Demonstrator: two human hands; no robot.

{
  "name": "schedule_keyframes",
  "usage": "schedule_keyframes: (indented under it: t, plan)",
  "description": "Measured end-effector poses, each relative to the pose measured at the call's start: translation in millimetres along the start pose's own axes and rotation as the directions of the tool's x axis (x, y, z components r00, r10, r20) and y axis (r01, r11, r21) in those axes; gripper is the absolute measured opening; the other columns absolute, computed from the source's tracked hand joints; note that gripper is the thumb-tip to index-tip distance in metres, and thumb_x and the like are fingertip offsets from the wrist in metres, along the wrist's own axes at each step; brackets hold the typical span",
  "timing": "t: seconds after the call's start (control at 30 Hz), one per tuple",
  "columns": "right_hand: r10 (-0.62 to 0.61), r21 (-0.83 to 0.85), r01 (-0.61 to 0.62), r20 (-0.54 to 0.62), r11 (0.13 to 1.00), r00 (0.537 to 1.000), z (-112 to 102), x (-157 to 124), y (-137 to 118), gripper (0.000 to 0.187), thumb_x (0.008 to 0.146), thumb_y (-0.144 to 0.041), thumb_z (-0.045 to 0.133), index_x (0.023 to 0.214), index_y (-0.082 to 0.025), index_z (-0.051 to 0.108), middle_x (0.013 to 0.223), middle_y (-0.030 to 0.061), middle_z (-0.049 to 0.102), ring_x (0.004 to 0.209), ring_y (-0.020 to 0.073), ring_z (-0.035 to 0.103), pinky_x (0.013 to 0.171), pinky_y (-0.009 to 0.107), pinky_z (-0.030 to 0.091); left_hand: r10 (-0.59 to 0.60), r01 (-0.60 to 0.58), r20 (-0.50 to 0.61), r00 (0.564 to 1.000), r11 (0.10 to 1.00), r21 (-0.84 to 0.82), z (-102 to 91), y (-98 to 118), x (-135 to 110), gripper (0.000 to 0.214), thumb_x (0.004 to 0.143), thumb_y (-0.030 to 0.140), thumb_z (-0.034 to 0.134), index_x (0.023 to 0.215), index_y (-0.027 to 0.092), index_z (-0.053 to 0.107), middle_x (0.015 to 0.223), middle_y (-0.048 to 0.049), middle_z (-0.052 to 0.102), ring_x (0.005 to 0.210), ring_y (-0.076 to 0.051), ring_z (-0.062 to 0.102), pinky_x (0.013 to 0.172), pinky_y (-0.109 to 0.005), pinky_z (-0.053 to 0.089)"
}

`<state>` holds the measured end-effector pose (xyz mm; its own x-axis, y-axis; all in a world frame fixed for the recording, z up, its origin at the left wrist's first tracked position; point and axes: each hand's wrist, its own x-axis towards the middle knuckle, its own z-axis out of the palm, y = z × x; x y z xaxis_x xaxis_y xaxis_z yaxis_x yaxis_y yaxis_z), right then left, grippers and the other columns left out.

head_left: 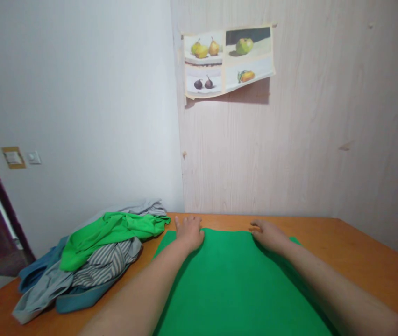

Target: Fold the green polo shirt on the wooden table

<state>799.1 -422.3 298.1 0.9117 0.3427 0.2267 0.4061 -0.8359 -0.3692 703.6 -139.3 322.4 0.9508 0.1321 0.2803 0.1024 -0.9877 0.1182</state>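
Observation:
A bright green cloth (234, 284) lies spread flat on the orange wooden table (353, 252), reaching from the near edge to almost the far side. My left hand (189, 232) rests palm down on the cloth's far left corner, fingers stretched out over the edge onto the wood. My right hand (268, 233) lies flat on the far right part of the same edge, fingers pointing left. Neither hand grips the fabric; both arms stretch forward over the cloth.
A heap of clothes (94, 256) sits on the table's left: a lighter green garment on top, a grey striped one, grey and blue ones beneath. Walls stand just behind the table, with a fruit picture (227, 59) and a light switch (33, 157).

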Motion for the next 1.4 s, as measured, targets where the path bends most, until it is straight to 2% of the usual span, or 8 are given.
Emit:
schedule_keyframes:
  t: [0.17,0.3,0.4,0.5,0.83,1.0,1.23,1.4]
  plan:
    - [-0.098,-0.032,0.099,0.043,0.995,0.994,0,-10,-26,0.037,0.090,-0.031,0.042,0.110,-0.017,0.070,0.120,0.0155,0.068,0.116,0.0284,0.059,0.098,0.037,0.041,0.168,-0.169,-0.026,0.985,0.986,-0.011,7.2,22,-18,0.035,0.094,0.028,0.037,0.120,0.021,0.060,0.124,-0.0104,0.062,0.120,-0.026,0.052,0.118,-0.049,0.014]
    - [-0.162,-0.053,0.168,0.092,0.984,0.982,19,-22,-47,0.049,0.095,-0.042,0.036,0.126,-0.016,0.063,0.135,0.0142,0.060,0.127,0.0269,0.052,0.107,0.036,0.035,0.274,-0.272,0.028,0.961,0.960,-0.059,22.9,29,-28,0.042,0.097,0.033,0.032,0.129,0.020,0.057,0.139,-0.0105,0.055,0.133,-0.026,0.044,0.118,-0.045,0.020]
    - [-0.165,-0.086,0.176,0.125,0.981,0.978,38,-33,-46,0.063,0.095,-0.051,0.036,0.141,-0.011,0.050,0.151,0.0152,0.041,0.141,0.0289,0.033,0.116,0.041,0.024,0.270,-0.260,0.114,0.956,0.961,-0.094,37.1,25,-34,0.056,0.099,0.046,0.026,0.143,0.017,0.044,0.155,-0.0108,0.036,0.145,-0.026,0.027,0.118,-0.044,0.020]
    - [-0.161,-0.125,0.181,0.159,0.975,0.974,49,-37,-38,0.073,0.096,-0.057,0.026,0.148,-0.008,0.039,0.157,0.0153,0.030,0.146,0.0288,0.021,0.118,0.043,0.017,0.259,-0.240,0.201,0.945,0.964,-0.114,43.2,20,-37,0.069,0.098,0.058,0.019,0.151,0.017,0.033,0.160,-0.0096,0.024,0.148,-0.026,0.016,0.119,-0.047,0.017]
    - [-0.157,-0.119,0.184,0.204,0.976,0.966,41,-40,-34,0.082,0.094,-0.067,0.019,0.152,-0.010,0.030,0.160,0.0139,0.021,0.148,0.0269,0.013,0.120,0.042,0.012,0.207,-0.187,0.249,0.946,0.977,-0.101,39.2,17,-36,0.079,0.094,0.068,0.016,0.154,0.019,0.026,0.161,-0.0090,0.014,0.149,-0.027,0.008,0.118,-0.053,0.013]
    - [-0.044,-0.173,0.077,0.186,0.982,0.982,25,-55,-6,0.089,0.091,-0.073,0.017,0.155,-0.012,0.023,0.161,0.0129,0.017,0.148,0.0262,0.013,0.120,0.043,0.012,0.209,-0.191,0.258,0.943,0.977,-0.094,39.5,15,-35,0.080,0.094,0.069,0.015,0.155,0.019,0.024,0.161,-0.0095,0.010,0.149,-0.028,0.008,0.118,-0.053,0.012]
    - [0.127,-0.265,-0.091,0.123,0.960,0.984,7,-66,56,0.085,0.091,-0.072,0.018,0.152,-0.015,0.031,0.159,0.0118,0.026,0.147,0.0291,0.017,0.118,0.051,0.014,0.217,-0.197,0.246,0.944,0.975,-0.106,44.2,14,-33,0.079,0.094,0.070,0.017,0.155,0.021,0.025,0.161,-0.0097,0.013,0.149,-0.029,0.008,0.117,-0.055,0.012]
    - [0.217,-0.282,-0.186,0.082,0.941,0.973,2,-68,81,0.079,0.093,-0.068,0.018,0.152,-0.016,0.031,0.159,0.0100,0.025,0.147,0.0294,0.017,0.117,0.056,0.015,0.218,-0.198,0.238,0.946,0.974,-0.107,47.5,12,-32,0.079,0.093,0.070,0.017,0.155,0.021,0.025,0.161,-0.0096,0.012,0.149,-0.029,0.007,0.117,-0.055,0.012]
